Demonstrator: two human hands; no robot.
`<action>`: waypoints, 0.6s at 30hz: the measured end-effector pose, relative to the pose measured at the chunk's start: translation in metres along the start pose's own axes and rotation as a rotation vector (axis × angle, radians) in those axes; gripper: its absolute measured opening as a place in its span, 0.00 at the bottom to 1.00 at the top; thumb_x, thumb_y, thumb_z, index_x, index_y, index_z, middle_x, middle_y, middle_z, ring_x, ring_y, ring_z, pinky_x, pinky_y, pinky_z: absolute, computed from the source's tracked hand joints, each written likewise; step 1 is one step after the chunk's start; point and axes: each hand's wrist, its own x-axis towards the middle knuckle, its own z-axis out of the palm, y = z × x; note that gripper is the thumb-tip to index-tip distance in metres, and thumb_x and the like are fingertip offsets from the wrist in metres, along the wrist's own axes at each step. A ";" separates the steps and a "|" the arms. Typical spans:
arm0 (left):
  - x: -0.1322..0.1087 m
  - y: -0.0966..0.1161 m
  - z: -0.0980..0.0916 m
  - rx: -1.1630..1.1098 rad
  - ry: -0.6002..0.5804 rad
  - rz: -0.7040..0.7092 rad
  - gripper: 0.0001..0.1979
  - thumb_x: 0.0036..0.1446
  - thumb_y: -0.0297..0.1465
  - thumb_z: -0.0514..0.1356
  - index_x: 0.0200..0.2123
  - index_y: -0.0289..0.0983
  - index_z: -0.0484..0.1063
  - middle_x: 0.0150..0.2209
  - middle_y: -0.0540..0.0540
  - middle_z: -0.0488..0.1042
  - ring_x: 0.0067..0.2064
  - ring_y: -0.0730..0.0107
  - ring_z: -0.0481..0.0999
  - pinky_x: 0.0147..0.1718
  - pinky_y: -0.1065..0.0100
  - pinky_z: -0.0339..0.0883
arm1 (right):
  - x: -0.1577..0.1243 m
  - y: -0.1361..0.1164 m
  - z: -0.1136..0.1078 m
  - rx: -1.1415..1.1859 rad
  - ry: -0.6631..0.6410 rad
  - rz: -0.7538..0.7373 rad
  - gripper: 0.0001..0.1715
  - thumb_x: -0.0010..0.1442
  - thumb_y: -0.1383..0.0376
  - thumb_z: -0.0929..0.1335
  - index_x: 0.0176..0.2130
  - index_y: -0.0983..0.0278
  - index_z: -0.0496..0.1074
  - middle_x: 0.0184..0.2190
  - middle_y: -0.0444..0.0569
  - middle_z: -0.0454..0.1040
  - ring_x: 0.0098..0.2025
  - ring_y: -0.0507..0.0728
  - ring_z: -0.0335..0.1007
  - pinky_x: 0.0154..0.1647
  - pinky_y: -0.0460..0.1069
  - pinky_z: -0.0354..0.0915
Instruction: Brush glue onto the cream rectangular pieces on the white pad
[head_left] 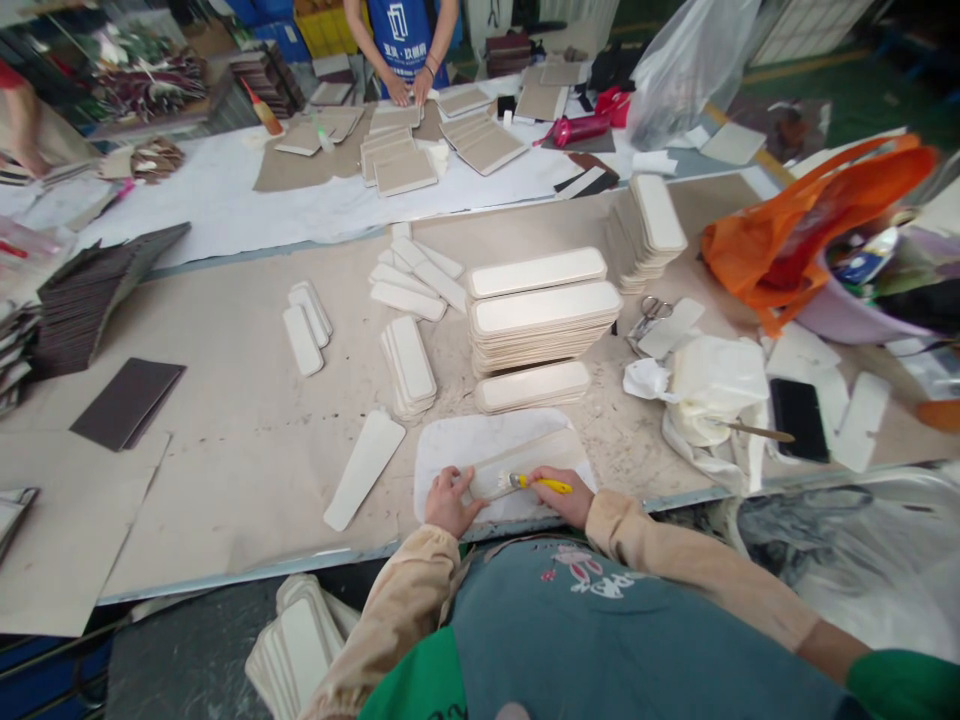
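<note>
My right hand [566, 493] is closed round the yellow handle of a small paintbrush [555, 485]. Its bristles touch a long beige strip of board [544, 453] lying on a white rounded sheet [435, 440]. At the strip's left end, my left hand [451, 503] grips it with thumb and fingers. Just beyond the sheet lies a low pile of white-topped strips [532, 386], with a taller stack [546, 312] behind it. A single pale strip [365, 470] rests left of the sheet.
Smaller stacks [411, 362] and loose strips [420, 270] lie further back. On the right are a white plastic-wrapped tub [720, 385], scissors [654, 310], a dark phone [799, 420] and an orange bag [780, 230]. Dark folded boards [129, 402] lie left. Another person's hands [409, 90] work across the table.
</note>
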 end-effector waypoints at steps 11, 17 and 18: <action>0.000 0.002 0.001 -0.014 0.023 -0.005 0.29 0.43 0.44 0.65 0.50 0.45 0.69 0.45 0.44 0.63 0.41 0.63 0.66 0.43 0.61 0.65 | -0.003 -0.017 -0.004 0.083 0.004 0.002 0.15 0.55 0.57 0.62 0.37 0.63 0.71 0.20 0.42 0.71 0.20 0.49 0.64 0.22 0.44 0.61; 0.000 0.004 -0.003 -0.020 0.003 -0.026 0.30 0.42 0.42 0.66 0.51 0.45 0.68 0.46 0.44 0.62 0.41 0.64 0.66 0.44 0.62 0.65 | 0.018 -0.031 0.028 0.015 -0.150 -0.035 0.13 0.54 0.59 0.63 0.36 0.62 0.72 0.19 0.40 0.70 0.20 0.49 0.65 0.23 0.43 0.61; 0.000 0.004 -0.002 -0.019 0.005 -0.027 0.30 0.42 0.42 0.66 0.51 0.45 0.68 0.46 0.44 0.62 0.41 0.64 0.66 0.44 0.62 0.65 | 0.019 -0.030 0.028 0.019 -0.141 -0.033 0.13 0.54 0.59 0.63 0.36 0.62 0.72 0.18 0.40 0.70 0.21 0.49 0.65 0.23 0.44 0.61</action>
